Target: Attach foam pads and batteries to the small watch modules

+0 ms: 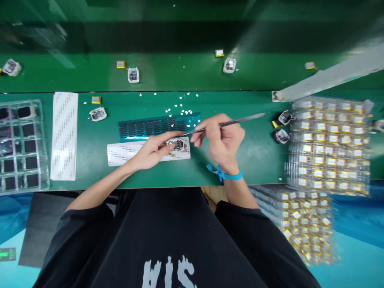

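My left hand (150, 153) is closed on the edge of a small white device housing (181, 145) with its circuit board exposed, thumb at the near side and index finger along the far side. Beneath it lies a white printed strip (120, 155). My right hand (223, 138) grips thin dark tweezers (246, 119), whose tip points left, close to my left index fingertip and the housing's far edge. Whether the tip touches anything, I cannot tell. Just beyond the strip is a teal sheet (144, 129) bearing rows of black pieces, with small white bits (186, 112) scattered around its right end.
Left stand a clear tray (45, 160) of dark-faced parts and a white strip stack (64, 136). Another open housing (98, 114) has a battery (96, 100). Stacked trays (325, 150) with yellow-edged batteries are right, near two housings (282, 136). More units (133, 75) lie beyond the bench seam.
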The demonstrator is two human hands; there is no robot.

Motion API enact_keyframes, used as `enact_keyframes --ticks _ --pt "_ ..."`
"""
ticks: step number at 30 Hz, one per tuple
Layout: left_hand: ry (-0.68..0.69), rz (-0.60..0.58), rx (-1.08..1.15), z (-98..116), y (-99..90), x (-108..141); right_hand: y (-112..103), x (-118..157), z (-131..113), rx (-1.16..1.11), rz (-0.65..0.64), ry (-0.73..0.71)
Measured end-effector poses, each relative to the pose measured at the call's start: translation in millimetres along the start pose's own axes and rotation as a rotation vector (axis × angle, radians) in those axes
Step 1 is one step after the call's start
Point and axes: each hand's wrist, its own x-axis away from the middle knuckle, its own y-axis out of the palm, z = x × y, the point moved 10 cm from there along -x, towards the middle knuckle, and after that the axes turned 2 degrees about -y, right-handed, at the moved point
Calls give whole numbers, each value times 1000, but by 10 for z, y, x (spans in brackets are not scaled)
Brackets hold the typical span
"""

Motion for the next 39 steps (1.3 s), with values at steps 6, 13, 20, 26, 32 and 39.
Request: enact_keyframes --ticks 6,13,20,26,32,39 --pt "132 114 -298 165 -216 -24 -49 -186 424 273 -191 69" --pt "261 24 -583 112 -49 -117 -80 -189 950 228 -187 144" --pt "272 -27 -730 6 42 -175 -147 -199 1053 137 -133 181" --pt "274 8 -791 7 76 -209 -78 -177 920 223 -236 64" --pt "237 14 -818 -86 114 -251 -95 -185 689 404 -195 -181" --pt "385 130 -468 398 -45 -21 -365 -223 348 322 62 -234"
